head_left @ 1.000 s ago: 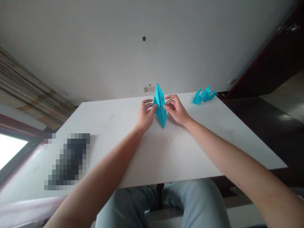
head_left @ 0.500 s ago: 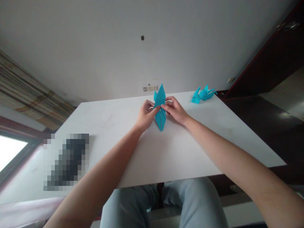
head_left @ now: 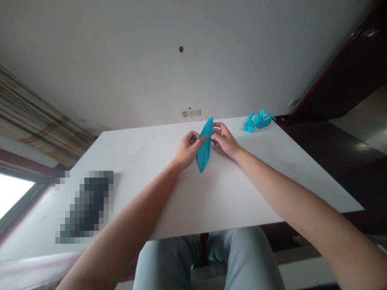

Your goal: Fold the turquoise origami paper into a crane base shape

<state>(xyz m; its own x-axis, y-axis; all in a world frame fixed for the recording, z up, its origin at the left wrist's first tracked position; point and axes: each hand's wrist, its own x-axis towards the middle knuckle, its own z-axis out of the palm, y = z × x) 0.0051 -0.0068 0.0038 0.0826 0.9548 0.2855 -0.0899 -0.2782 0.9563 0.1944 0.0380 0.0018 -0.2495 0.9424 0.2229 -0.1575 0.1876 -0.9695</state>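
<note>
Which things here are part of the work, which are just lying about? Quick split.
In use: left hand and right hand, both on the folded blue paper.

Lying about: blue origami figure on the white table; pixelated dark object; wall socket.
</note>
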